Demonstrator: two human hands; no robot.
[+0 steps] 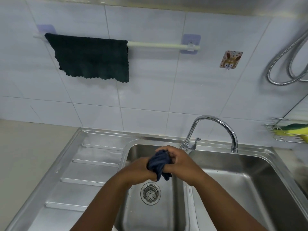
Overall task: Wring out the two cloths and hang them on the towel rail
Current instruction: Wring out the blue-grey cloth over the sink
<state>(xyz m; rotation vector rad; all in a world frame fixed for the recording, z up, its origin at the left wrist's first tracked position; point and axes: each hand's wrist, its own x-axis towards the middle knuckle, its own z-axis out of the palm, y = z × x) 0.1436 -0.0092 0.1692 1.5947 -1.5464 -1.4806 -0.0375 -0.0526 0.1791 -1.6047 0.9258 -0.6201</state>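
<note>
A dark green cloth (pixel 90 58) hangs spread over the left part of the white towel rail (pixel 160 45) on the tiled wall. The rail's right half is bare. Over the left sink basin (pixel 133 152), both hands grip a bunched, twisted dark blue cloth (pixel 159 164). My left hand (pixel 139 169) holds its lower end. My right hand (pixel 177 160) clasps its upper end, fingers curled around it. A short tail of the blue cloth droops below the hands, above the drain (pixel 150 194).
A chrome tap (pixel 215 124) arches over the divider between the two basins, beside the right basin (pixel 250 177). A ribbed drainboard (pixel 80 172) lies left. A wire rack with a yellow-green sponge (pixel 290 132) hangs at the right. A metal hose (pixel 286 64) and a sticker hook (pixel 230 59) are on the wall.
</note>
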